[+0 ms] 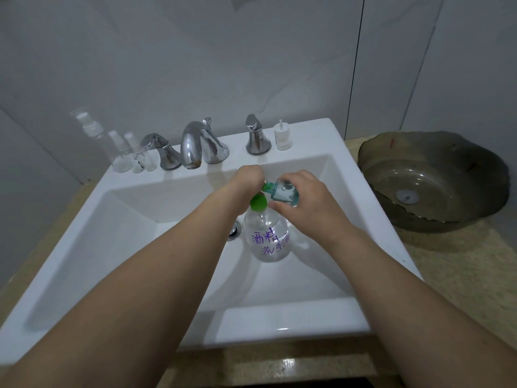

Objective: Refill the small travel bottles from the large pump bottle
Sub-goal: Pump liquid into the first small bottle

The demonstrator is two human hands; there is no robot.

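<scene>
Large pump bottle is standing upright in the white sink basin, just right of the drain plug. It is clear, with purple handwriting on the side and a green pump top.

Left hand is sitting on top of the green pump, wrist bent down, fingers curled over the pump head. The fingertips are hidden behind the hand, so the exact grip cannot be told.

Right hand is holding a small travel bottle, which is tilted nearly sideways with its green neck pointing left toward the pump spout, just beside the left hand. Fingers are curling round the small bottle's body and the thumb is lying under it, near the pump collar. The small bottle is clear, looking partly filled with liquid; the level is hard to read.

Three more clear spray bottles are standing in a cluster on the sink's back ledge at left, beside the left tap handle. The chrome faucet is sitting centre, with the right tap handle next to it. A white pump cap is standing upright on the ledge just right of that handle.

A dark glass basin is resting on the beige counter to the right, apart from the sink.
</scene>
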